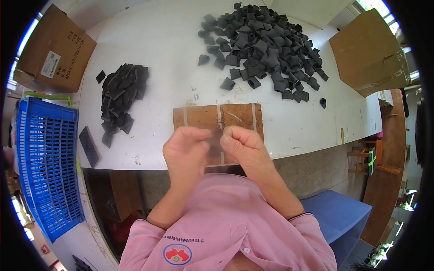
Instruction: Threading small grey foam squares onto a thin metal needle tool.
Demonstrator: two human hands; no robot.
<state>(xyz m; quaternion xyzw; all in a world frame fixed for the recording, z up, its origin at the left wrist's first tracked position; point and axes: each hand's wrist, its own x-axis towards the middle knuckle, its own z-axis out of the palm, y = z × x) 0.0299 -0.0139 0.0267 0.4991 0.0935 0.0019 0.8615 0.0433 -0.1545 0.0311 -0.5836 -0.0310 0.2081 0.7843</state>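
Observation:
My left hand [186, 151] and my right hand [247, 147] are close together over a brown wooden board [199, 118] with pale strips across it. The fingers of both hands are pinched, the tips almost meeting. Something dark and blurred shows in the narrow gap between them, too unclear to name. A thin pale streak lies on the board just beyond my right hand. Off to the left is a pile of flat, dark grey fabric-like pieces [124, 88]. At the back right, a larger heap of dark grey looped pieces [266, 45] spreads over the white table [167, 58].
Cardboard boxes stand at the back left [58, 49] and right [370, 52]. A blue plastic basket [47, 167] sits beyond the table's left edge, near a dark flat rectangular object [89, 147]. A blue box-like stool [334, 214] and a wooden stool [361, 158] are at the right.

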